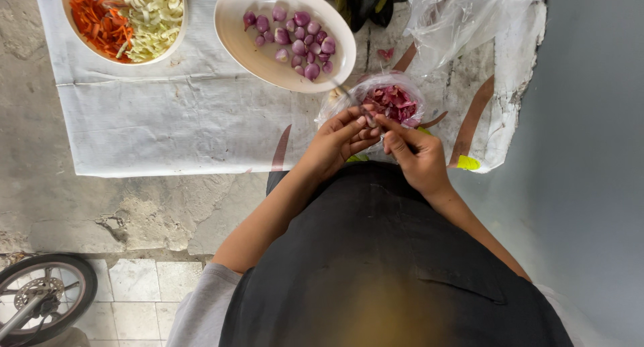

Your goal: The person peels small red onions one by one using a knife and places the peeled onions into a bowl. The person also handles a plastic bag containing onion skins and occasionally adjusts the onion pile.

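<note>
Shallot, small and mostly hidden, sits pinched between the fingertips of both hands just above a clear plastic bag full of reddish-purple peelings. Left hand curls its fingers closed around the shallot from the left, thumb and forefinger pressed to it; right hand meets it from the right with fingers bent tight, and a thin knife blade seems to jut up-left from the meeting point, though which hand holds it cannot be told. Just beyond the bag lies an oval cream plate carrying peeled purple shallots. Farther left, a round bowl holds carrot strips beside shredded cabbage. All rest on a white woven sheet spread over rough concrete; a wheel shows at lower left
</note>
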